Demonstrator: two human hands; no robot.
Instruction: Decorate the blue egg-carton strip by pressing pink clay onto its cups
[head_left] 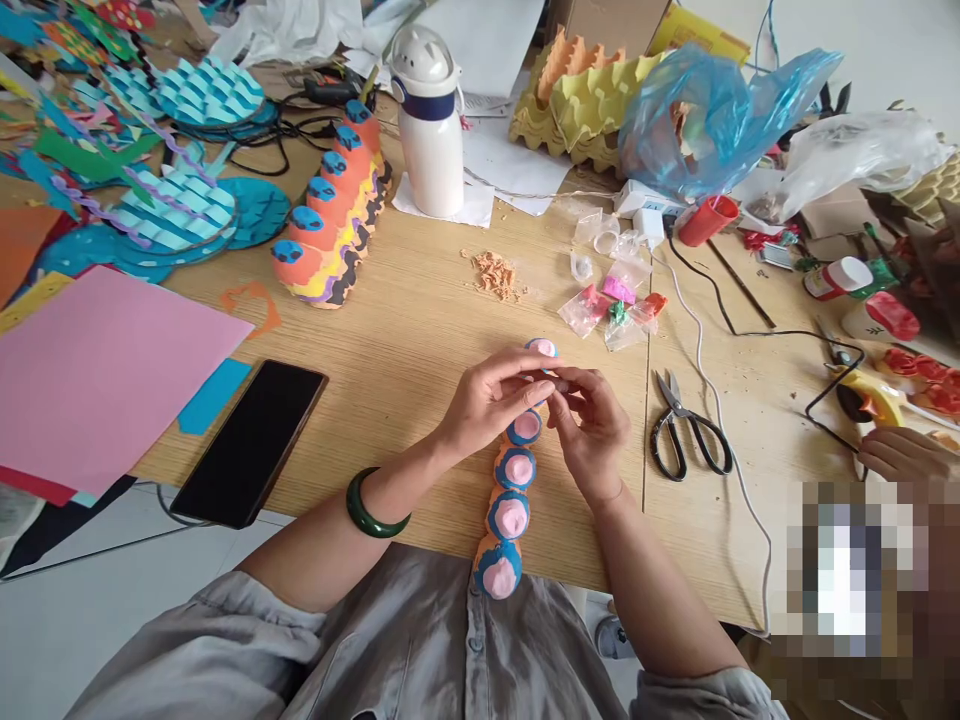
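My left hand point(491, 400) and my right hand point(592, 425) meet fingertip to fingertip above a painted egg-carton strip. Both are closed in a pinch; whatever lies between the fingertips is too small and covered to name. Running toward my body beneath them, the egg-carton strip point(518, 468) has a row of blue-topped bumps, each with a pink clay-like blob. Its near end overhangs the table edge against my shirt, and my hands hide part of its far end. Small bags of coloured clay point(619, 300) lie beyond my right hand. Black-handled scissors point(686, 425) rest to its right.
Left of me are a phone point(251, 440) and pink paper point(142, 370). An orange painted egg-carton piece point(334, 215) and a white bottle point(431, 130) stand farther back. Orange shavings point(495, 275) lie mid-table. At right, another person's hand point(907, 455) rests near a cable.
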